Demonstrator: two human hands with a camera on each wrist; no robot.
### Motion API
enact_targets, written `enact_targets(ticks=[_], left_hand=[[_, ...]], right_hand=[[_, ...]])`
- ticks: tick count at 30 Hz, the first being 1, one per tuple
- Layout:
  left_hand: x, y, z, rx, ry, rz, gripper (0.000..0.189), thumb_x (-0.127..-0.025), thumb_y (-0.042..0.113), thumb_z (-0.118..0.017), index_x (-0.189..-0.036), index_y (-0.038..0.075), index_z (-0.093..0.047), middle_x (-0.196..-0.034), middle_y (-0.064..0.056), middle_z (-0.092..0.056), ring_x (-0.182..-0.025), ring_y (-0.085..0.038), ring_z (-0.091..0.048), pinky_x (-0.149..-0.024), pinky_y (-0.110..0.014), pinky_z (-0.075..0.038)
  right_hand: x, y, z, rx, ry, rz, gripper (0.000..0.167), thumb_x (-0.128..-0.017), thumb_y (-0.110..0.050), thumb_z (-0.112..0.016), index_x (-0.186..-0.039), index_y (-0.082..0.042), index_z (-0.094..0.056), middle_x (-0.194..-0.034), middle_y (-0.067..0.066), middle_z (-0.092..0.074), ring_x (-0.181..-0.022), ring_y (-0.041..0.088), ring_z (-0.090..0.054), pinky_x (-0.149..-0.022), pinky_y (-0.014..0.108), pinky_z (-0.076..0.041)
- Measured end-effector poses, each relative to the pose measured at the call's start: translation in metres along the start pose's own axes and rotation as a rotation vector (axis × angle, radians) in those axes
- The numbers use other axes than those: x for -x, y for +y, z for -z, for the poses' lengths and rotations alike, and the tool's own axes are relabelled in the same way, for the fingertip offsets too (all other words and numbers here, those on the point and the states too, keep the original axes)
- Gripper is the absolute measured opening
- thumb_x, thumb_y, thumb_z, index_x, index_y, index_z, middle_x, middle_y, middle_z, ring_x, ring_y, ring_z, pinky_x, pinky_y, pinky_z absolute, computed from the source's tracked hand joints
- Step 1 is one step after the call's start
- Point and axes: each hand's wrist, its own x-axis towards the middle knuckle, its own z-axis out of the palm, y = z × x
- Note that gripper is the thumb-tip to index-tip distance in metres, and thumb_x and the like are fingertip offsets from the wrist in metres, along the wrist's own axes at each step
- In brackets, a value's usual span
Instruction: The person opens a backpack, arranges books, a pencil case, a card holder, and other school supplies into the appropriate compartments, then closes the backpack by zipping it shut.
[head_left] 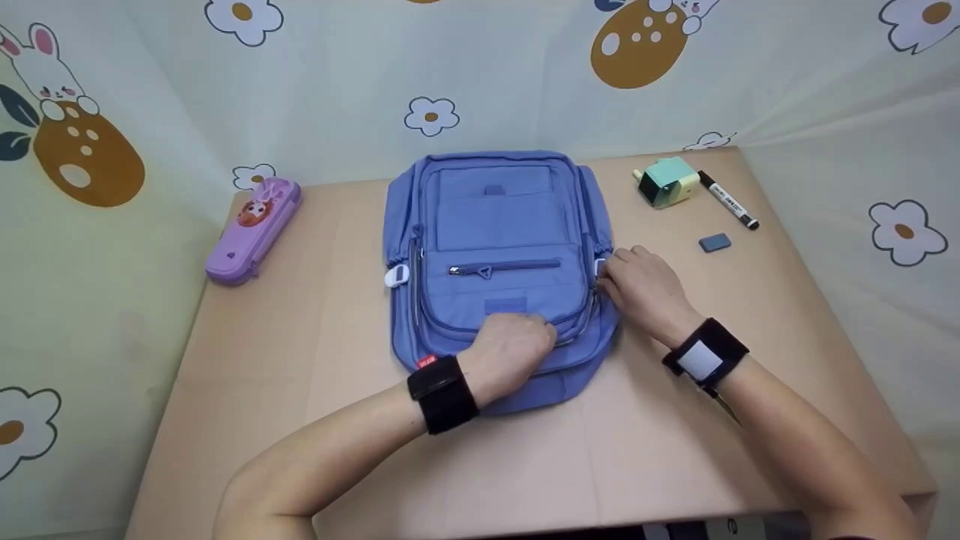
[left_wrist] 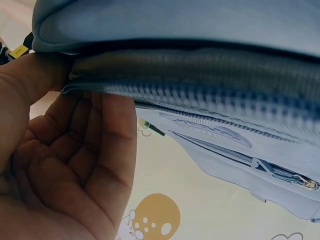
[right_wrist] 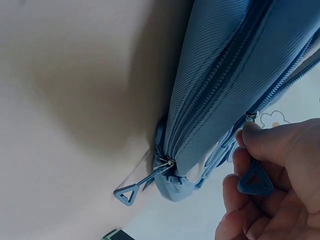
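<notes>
A blue backpack (head_left: pixel 491 217) lies flat on the table with its front pockets up. At its right side my right hand (head_left: pixel 645 289) pinches a zipper pull (right_wrist: pixel 256 182) with a triangular end, between thumb and fingers. Beside that zipper the teeth stand parted. My left hand (head_left: pixel 514 349) pinches the fabric edge (left_wrist: pixel 100 90) of the front compartment near the bag's lower end. In the left wrist view a gap shows between the zipper's two rows of teeth. A second zipper pull (right_wrist: pixel 127 194) hangs loose lower on the bag's side.
A purple pencil case (head_left: pixel 255 232) lies at the table's left edge. At the right back are a green and yellow pencil sharpener (head_left: pixel 667 182), a black and white marker (head_left: pixel 727 199) and a small blue eraser (head_left: pixel 715 242). A patterned curtain (head_left: pixel 337 90) hangs behind the table.
</notes>
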Motion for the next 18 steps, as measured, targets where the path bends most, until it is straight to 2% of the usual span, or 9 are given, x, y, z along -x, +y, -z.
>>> enact_targets(ticks=[8, 18], left_hand=[[0.0009, -0.0019, -0.0006, 0.02, -0.021, 0.002, 0.013, -0.087, 0.0, -0.065, -0.08, 0.012, -0.066, -0.075, -0.001, -0.064, -0.06, -0.016, -0.061, -0.046, -0.036, -0.053], [-0.0005, 0.0009, -0.0007, -0.011, -0.026, 0.0, 0.012, -0.087, 0.002, -0.066, -0.081, 0.012, -0.068, -0.074, -0.001, -0.064, -0.06, -0.017, -0.062, -0.045, -0.037, -0.053]], right_hand=[[0.0089, -0.0066, 0.007, -0.034, -0.025, 0.039, 0.007, -0.092, -0.009, -0.073, -0.092, -0.004, -0.068, -0.091, 0.01, -0.064, -0.086, 0.033, -0.057, -0.074, 0.045, -0.048], [0.0016, -0.0027, -0.001, 0.05, 0.014, 0.049, 0.011, -0.095, -0.011, -0.07, -0.091, -0.003, -0.063, -0.091, 0.014, -0.063, -0.083, 0.035, -0.056, -0.072, 0.047, -0.047]])
